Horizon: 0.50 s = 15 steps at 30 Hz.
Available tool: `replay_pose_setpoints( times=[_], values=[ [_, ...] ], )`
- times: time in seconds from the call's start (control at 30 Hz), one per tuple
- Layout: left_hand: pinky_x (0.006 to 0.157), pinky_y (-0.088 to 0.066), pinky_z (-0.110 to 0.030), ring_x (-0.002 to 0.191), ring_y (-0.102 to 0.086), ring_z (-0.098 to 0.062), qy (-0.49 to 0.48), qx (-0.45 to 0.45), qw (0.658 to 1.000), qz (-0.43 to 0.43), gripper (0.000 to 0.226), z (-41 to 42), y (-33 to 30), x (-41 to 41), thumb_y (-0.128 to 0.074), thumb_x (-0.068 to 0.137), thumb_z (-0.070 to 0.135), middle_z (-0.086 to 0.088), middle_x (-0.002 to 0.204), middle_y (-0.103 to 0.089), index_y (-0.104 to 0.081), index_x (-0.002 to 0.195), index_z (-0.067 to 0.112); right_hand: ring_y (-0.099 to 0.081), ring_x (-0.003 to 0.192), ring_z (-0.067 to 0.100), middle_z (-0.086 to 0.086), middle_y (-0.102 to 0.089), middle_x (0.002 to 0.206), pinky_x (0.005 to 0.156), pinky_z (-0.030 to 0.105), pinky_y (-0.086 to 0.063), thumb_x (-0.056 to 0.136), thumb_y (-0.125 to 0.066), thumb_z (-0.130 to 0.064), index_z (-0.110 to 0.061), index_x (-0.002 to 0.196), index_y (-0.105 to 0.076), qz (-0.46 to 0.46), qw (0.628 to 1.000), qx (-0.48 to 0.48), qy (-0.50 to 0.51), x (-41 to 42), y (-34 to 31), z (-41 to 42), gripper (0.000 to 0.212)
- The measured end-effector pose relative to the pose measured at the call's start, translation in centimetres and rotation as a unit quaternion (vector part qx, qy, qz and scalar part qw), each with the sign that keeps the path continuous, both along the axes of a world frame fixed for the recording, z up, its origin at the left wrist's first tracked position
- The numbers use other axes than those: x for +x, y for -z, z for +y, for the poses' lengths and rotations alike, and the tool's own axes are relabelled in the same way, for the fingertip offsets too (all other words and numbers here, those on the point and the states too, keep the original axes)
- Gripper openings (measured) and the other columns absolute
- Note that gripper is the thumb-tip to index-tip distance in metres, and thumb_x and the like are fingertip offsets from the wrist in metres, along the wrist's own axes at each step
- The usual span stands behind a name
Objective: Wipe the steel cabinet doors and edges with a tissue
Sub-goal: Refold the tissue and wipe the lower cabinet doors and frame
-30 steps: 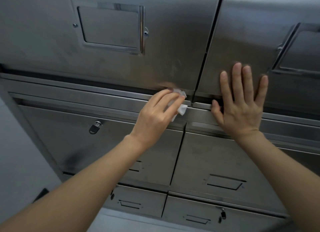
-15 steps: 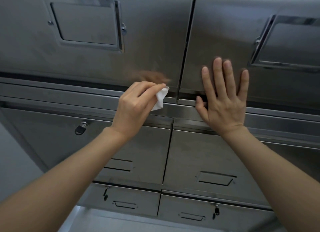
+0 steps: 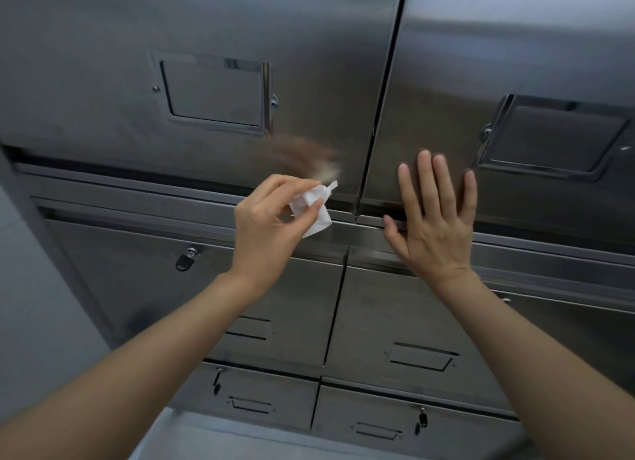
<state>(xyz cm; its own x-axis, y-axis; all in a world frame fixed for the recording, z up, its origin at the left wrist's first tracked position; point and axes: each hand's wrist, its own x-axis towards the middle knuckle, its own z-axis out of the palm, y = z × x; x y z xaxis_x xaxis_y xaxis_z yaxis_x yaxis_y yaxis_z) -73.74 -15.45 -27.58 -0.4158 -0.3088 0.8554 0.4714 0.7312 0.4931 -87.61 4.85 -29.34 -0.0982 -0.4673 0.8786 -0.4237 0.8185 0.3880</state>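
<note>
Head view of a bank of steel cabinet doors, taking the vertical seam point(image 3: 378, 115) between the two large upper doors as landmark. Left of the seam, at the bottom edge of the upper left door point(image 3: 213, 23), the left hand point(image 3: 271, 225) pinches a crumpled white tissue point(image 3: 314, 207) between thumb and curled fingertips; the tissue sits just beside the door's lower edge, and whether it touches the steel cannot be told. Its blurred reflection shows on the door just above. Right of the seam, the right hand point(image 3: 434, 225) lies flat, fingers straight and spread, on the lower part of the upper right door point(image 3: 515, 40), holding nothing. Below the seam a horizontal rail point(image 3: 137, 201) runs across, and under it are smaller doors, one with a key point(image 3: 184, 260) in its lock well left of the seam. Handling, as a judgement: the tissue is very light, soft and easily torn, and it will snag on sharp sheet-metal edges; it is best bunched into a pad and held by its middle behind the fingertips, with loose corners tucked in. The steel is stiff and smooth, so the pad should slide readily.
</note>
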Motion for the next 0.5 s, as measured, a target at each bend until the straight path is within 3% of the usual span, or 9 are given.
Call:
replay_pose_setpoints(
  times=[0.1,0.23,0.5],
  values=[
    [0.060,-0.056,-0.041,0.082,-0.065,-0.015,0.002,0.032,0.999,-0.018,0.015,-0.3,0.3,1.8,-0.075,0.085,0.013,-0.001,0.093,-0.068,-0.075,0.099,0.012,-0.027,0.147,0.033,0.020,-0.033,0.157,0.117,0.060,-0.023,0.098,-0.047,-0.044,-0.009,0.151,-0.039,-0.059,0.997,-0.037,-0.027,2.8,-0.3,-0.8,0.064],
    [0.061,-0.056,-0.039,0.084,-0.066,-0.014,-0.019,0.059,0.997,-0.047,0.014,-1.4,2.2,5.0,-0.075,0.085,0.014,-0.001,0.095,-0.069,-0.075,0.100,0.013,-0.028,0.146,0.032,0.021,-0.034,0.155,0.117,0.059,-0.024,0.099,-0.048,-0.042,-0.009,0.150,-0.042,-0.109,0.990,-0.048,-0.077,7.0,1.1,-2.9,0.060],
    [0.067,-0.059,-0.030,0.088,-0.065,-0.006,-0.086,0.140,0.980,-0.112,0.022,-7.2,12.8,10.3,-0.077,0.083,0.006,0.007,0.095,-0.067,-0.073,0.099,0.021,-0.032,0.146,0.032,0.020,-0.035,0.156,0.117,0.057,-0.026,0.098,-0.052,-0.039,-0.009,0.148,-0.044,-0.198,0.970,-0.023,-0.137,12.6,11.2,-10.6,0.060]
  ],
)
